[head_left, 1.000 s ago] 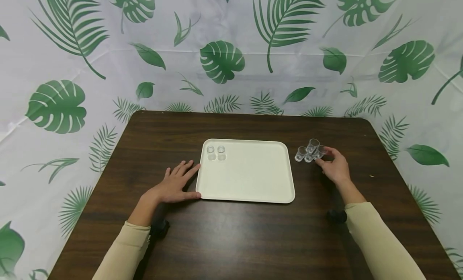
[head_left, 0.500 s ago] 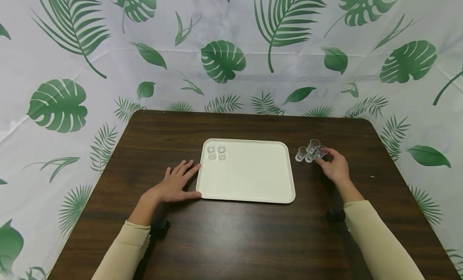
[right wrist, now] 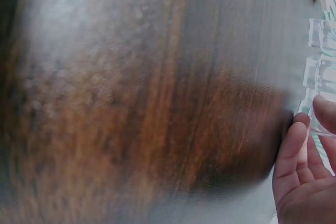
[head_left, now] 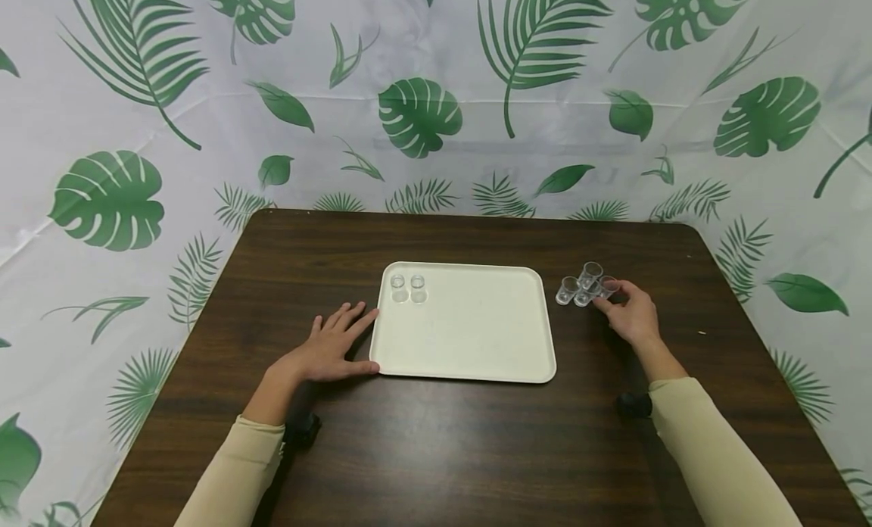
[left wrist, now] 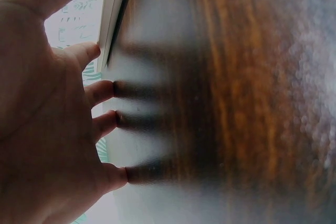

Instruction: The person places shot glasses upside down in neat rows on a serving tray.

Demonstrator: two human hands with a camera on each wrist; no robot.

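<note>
My left hand lies with spread fingers at the left edge of a cream tray, thumb and index fingertip right at its rim. In the left wrist view its fingertips come down on the wood. To the right of the tray, my right hand pinches a small clear shot glass between thumb and fingers. That glass is bunched against several others, including one at the left and one behind. Two more shot glasses, a left one and a right one, stand in the tray's back left corner.
The dark wooden table reaches back to a white cloth printed with green leaves. A black strap device sits at my right wrist, another at my left. A tiny pale speck lies right of my right hand.
</note>
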